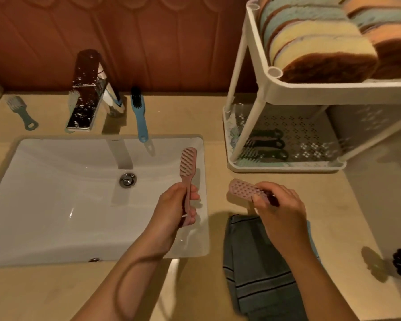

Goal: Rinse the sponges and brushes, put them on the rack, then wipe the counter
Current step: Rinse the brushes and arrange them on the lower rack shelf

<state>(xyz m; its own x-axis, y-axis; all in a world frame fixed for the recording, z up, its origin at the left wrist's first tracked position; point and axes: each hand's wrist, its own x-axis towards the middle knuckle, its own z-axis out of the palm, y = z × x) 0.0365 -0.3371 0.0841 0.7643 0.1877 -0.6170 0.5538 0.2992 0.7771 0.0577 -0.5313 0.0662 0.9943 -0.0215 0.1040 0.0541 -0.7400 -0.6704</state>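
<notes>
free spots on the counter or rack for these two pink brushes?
Bare counter between the blue brush and the rack; also the lower shelf's right half, beside the dark brushes. Crowded: the top shelf is packed with sponges, the towel covers the front counter, and brushes flank the faucet.

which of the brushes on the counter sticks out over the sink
The blue brush with black bristles, right of the faucet: its handle end overhangs the sink rim. The grey-blue brush at far left lies wholly on the counter.
</notes>
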